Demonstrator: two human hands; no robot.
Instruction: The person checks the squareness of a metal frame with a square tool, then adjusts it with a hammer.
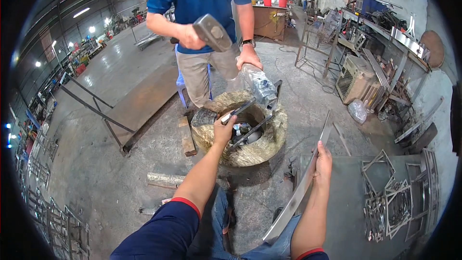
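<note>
My left hand (224, 129) is closed on a narrow dark metal bar (242, 108), held over a round, hollow stone-like block (250, 157). A second dark bar (255, 129) lies across the block's opening, with mixed items partly visible inside. My right hand (323, 162) grips a long flat metal strip (297, 201) that slants from beside the block down toward my lap. Across the block, a co-worker raises a hammer (212, 32), blurred by motion. That person's other hand (249, 58) holds a plastic-wrapped object (261, 84) above the block's far rim.
A wooden piece (187, 137) lies left of the block. A rusty sheet-topped table (144, 98) stands farther left. Metal frames (392, 207) lie at lower right. A shelf (385, 38) with metal parts lines the right wall, above a worn boxy unit (356, 79).
</note>
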